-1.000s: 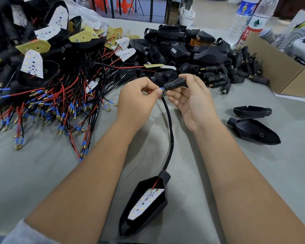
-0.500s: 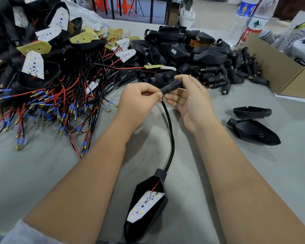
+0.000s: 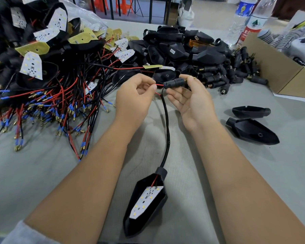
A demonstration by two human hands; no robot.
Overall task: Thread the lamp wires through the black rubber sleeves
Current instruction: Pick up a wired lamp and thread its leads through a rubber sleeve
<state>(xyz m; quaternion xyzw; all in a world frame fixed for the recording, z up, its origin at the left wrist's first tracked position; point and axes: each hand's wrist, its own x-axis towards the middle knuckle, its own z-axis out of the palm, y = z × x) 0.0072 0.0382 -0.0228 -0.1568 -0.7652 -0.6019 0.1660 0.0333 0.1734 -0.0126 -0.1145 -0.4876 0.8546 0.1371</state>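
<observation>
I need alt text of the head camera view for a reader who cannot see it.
Two bare hands work over a grey table: the left hand pinches a red wire that enters a black rubber sleeve held by the right hand. A black cable runs down to an open lamp housing; wired lamps are piled at left.

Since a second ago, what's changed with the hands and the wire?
The left hand has drawn back to the left, exposing red wire between it and the rubber sleeve. The right hand still holds the sleeve. The lamp housing stays on the table.
</observation>
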